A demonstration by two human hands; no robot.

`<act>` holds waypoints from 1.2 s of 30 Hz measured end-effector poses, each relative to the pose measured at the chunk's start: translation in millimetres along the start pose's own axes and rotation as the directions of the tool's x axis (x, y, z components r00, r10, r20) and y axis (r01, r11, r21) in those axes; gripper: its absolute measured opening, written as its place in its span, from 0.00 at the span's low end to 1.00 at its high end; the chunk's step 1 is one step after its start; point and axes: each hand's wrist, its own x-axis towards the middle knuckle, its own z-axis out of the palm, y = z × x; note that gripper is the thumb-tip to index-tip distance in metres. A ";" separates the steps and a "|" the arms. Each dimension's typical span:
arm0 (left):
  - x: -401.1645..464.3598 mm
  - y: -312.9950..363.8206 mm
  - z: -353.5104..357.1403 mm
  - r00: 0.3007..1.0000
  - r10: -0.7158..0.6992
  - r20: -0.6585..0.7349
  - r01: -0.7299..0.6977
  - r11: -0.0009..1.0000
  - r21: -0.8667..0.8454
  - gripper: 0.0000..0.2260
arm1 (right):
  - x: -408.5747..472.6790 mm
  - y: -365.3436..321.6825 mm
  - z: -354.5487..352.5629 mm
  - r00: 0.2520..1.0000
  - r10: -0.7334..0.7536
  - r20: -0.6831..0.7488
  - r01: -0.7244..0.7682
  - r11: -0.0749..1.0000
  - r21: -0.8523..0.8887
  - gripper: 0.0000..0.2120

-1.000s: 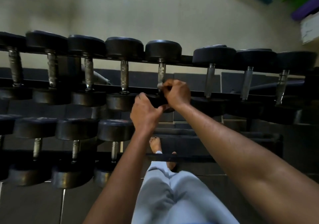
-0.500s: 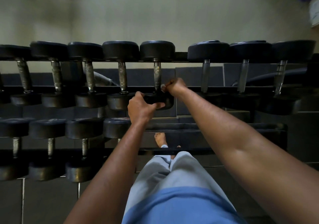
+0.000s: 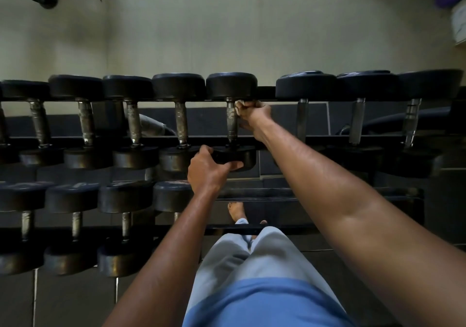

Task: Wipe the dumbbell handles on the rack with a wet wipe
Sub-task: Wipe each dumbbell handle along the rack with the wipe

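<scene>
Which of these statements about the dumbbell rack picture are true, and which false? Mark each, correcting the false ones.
1. The right hand holds a white wet wipe against the knurled metal handle of a black dumbbell. True.
2. The left hand hangs free. False: its grip is on that dumbbell's near black weight head.
3. The dumbbell being wiped sits on the lower tier. False: it is on the upper tier of the black metal rack.
4. A bare foot shows below the rack. True.
</scene>
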 end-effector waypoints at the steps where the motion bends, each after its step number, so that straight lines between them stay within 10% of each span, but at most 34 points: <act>1: -1.0 -0.4 -0.2 1.000 0.001 -0.004 -0.001 1.000 -0.002 0.34 | -5.1 1.5 -1.6 1.000 -0.012 0.018 0.012 1.000 0.023 0.11; 6: -6.7 -2.9 -1.2 1.000 -0.001 -0.031 0.000 0.999 -0.039 0.35 | -28.8 1.0 -1.2 0.954 -0.301 0.000 0.300 0.951 -0.075 0.08; 9: -10.0 -6.9 0.9 0.999 -0.004 -0.047 0.001 0.998 -0.062 0.35 | -38.0 -2.2 4.2 0.659 -0.716 0.229 0.624 0.350 -0.699 0.03; 11: -12.2 -9.4 3.0 0.999 -0.007 -0.050 0.003 0.997 -0.081 0.35 | -34.7 -7.4 4.0 0.501 -0.760 0.414 0.635 -0.002 -0.772 0.07; 17: -20.9 -24.8 13.0 0.997 -0.030 -0.066 0.010 0.956 -0.292 0.36 | -28.9 -11.1 -3.5 0.320 -0.637 0.701 0.534 -0.491 -0.689 0.06; 23: -30.2 -38.2 26.3 0.996 -0.049 -0.075 0.010 0.890 -0.455 0.38 | -26.1 -23.4 12.3 0.420 -0.492 0.763 0.467 -0.604 -0.646 0.08; 36: -28.7 -38.9 27.4 0.998 -0.025 -0.065 -0.005 0.903 -0.430 0.35 | -48.6 -12.4 40.0 0.710 -0.179 0.681 0.530 -0.502 -0.684 0.06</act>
